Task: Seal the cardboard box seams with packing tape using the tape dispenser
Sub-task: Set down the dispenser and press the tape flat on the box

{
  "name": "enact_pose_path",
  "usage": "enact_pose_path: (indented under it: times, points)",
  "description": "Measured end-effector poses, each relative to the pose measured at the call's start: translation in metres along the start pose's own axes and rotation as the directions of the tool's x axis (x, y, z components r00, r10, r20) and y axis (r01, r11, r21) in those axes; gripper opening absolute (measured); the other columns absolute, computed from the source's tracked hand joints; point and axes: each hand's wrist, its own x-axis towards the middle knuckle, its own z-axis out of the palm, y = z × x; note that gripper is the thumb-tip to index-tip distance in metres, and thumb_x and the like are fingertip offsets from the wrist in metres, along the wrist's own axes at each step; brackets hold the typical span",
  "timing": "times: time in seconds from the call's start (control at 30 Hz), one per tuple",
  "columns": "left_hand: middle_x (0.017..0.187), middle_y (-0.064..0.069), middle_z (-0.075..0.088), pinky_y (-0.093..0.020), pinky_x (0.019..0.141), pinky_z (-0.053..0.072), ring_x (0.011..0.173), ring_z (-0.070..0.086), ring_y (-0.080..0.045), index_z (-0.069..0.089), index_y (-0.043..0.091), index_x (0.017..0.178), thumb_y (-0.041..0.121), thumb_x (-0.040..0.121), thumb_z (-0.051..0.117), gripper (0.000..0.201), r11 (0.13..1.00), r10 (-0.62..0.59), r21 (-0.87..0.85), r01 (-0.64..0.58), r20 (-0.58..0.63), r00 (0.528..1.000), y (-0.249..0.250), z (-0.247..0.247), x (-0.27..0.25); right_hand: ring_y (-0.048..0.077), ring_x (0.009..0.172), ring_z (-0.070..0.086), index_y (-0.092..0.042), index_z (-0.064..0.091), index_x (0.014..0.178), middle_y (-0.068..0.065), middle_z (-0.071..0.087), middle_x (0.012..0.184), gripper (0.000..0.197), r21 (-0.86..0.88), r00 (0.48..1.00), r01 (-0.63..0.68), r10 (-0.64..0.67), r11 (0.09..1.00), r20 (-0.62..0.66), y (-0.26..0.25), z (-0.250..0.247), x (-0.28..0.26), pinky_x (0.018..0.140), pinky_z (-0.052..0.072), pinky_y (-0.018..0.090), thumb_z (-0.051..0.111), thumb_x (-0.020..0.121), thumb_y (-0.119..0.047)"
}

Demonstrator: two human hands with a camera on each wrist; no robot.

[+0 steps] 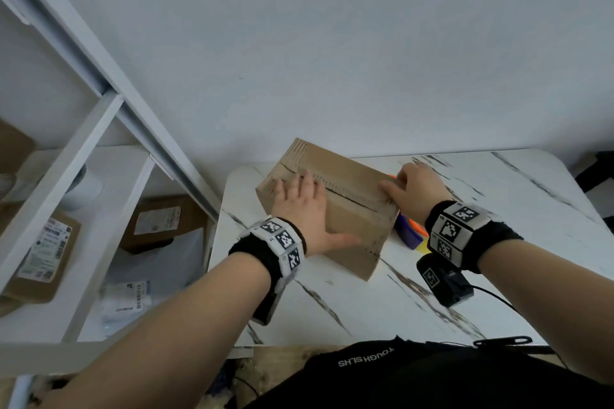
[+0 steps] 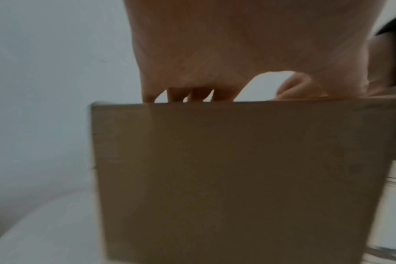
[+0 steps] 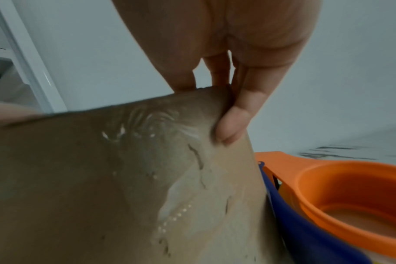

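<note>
On the worktop (image 1: 432, 292), the left hand (image 1: 300, 209) lies flat on the box (image 1: 345, 209), the right hand (image 1: 412, 189) apparently grips its corner, beside the dispenser (image 1: 412, 232).

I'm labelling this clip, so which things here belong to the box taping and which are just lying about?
Job:
cardboard box
tape dispenser
left hand, flat on the box
right hand, on its far end

Lying about:
labelled parcels on the white shelf
marble table

Brown cardboard box (image 1: 345, 209) on white, black-veined marble table (image 1: 498, 216), beside orange-and-blue tape dispenser (image 3: 341, 192).
</note>
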Motion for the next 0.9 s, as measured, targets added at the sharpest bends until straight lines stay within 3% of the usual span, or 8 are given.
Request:
enact_pose_path:
  times: [0.23,0.33,0.47,0.57,0.67,0.73,0.8,0.9]
  points:
    - [0.156,-0.021,-0.004,-0.047,0.118,0.006,0.145,-0.003,-0.035,0.002,0.011,0.148,0.069,0.077,0.048,0.103,0.996,0.087,-0.012,-0.088,-0.020,0.996,0.045,0.002,0.002,0.029,0.079,0.053,-0.010,0.046,0.073,0.011,0.058,0.079,0.038,-0.017,0.999,-0.034,0.034,0.999,0.010,0.004,0.006,0.000,0.058,0.033,0.031,0.052,0.090,-0.043]
    - [0.157,-0.017,-0.004,-0.039,0.118,0.007,0.146,-0.001,-0.029,0.006,0.013,0.149,0.053,0.087,0.047,0.085,0.977,0.212,0.000,-0.213,-0.057,0.976,0.038,0.003,0.003,0.024,0.071,0.048,-0.017,0.037,0.061,0.000,0.047,0.062,0.042,-0.003,0.998,-0.036,0.036,0.999,0.048,0.010,0.003,-0.002,0.056,0.032,0.030,0.050,0.091,-0.044]
    - [0.159,-0.011,0.001,-0.031,0.118,0.004,0.146,0.003,-0.022,0.008,0.014,0.149,0.030,0.099,0.033,0.058,0.943,0.332,0.008,-0.333,-0.098,0.938,0.035,0.005,0.002,0.028,0.063,0.051,-0.012,0.042,0.058,0.005,0.050,0.058,0.046,0.112,0.998,-0.045,0.040,0.993,0.043,0.021,0.002,-0.001,0.058,0.036,0.032,0.043,0.096,-0.038]
    - [0.159,-0.005,0.004,-0.026,0.116,-0.003,0.146,0.004,-0.017,0.009,0.016,0.149,0.020,0.100,0.032,0.055,0.954,0.291,-0.033,-0.297,-0.127,0.948,0.034,0.006,0.003,0.035,0.078,0.058,0.002,0.057,0.070,0.019,0.061,0.072,0.047,0.137,0.994,-0.110,0.110,0.984,0.007,0.045,0.008,0.001,0.066,0.039,0.035,0.035,0.099,-0.028]
    - [0.159,-0.001,0.007,-0.021,0.110,-0.008,0.146,0.006,-0.015,0.012,0.019,0.149,0.008,0.096,0.040,0.061,0.964,0.247,-0.070,-0.258,-0.145,0.958,0.033,0.007,0.006,0.034,0.073,0.052,-0.004,0.053,0.073,0.016,0.055,0.077,0.029,0.032,0.990,-0.143,0.143,0.989,-0.008,0.074,0.022,-0.002,0.058,0.033,0.030,0.044,0.090,-0.025]
    - [0.158,0.001,0.009,-0.018,0.106,-0.009,0.146,0.006,-0.013,0.014,0.020,0.149,0.001,0.094,0.040,0.063,0.967,0.214,-0.107,-0.232,-0.156,0.964,0.033,0.007,0.005,0.030,0.075,0.051,-0.010,0.055,0.076,0.012,0.056,0.080,0.029,-0.122,0.989,-0.136,0.141,0.983,0.039,0.083,0.028,-0.003,0.065,0.039,0.031,0.047,0.084,-0.037]
    - [0.158,0.004,0.014,-0.017,0.109,-0.006,0.145,0.009,-0.011,0.019,0.022,0.148,0.001,0.094,0.040,0.062,0.966,0.172,-0.163,-0.202,-0.183,0.968,0.035,0.007,0.003,0.028,0.083,0.057,-0.016,0.059,0.078,0.006,0.062,0.081,0.033,-0.305,0.981,-0.052,0.105,0.951,0.162,0.084,0.031,-0.002,0.082,0.038,0.036,0.050,0.083,-0.047]
    - [0.154,0.005,0.026,-0.022,0.115,0.010,0.143,0.019,-0.010,0.031,0.023,0.144,0.015,0.095,0.043,0.051,0.962,0.095,-0.228,-0.153,-0.249,0.964,0.039,0.005,0.000,0.022,0.076,0.055,-0.018,0.054,0.080,-0.002,0.057,0.071,0.034,-0.381,0.969,0.053,0.045,0.923,0.243,0.082,0.041,0.000,0.088,0.034,0.035,0.053,0.083,-0.052]
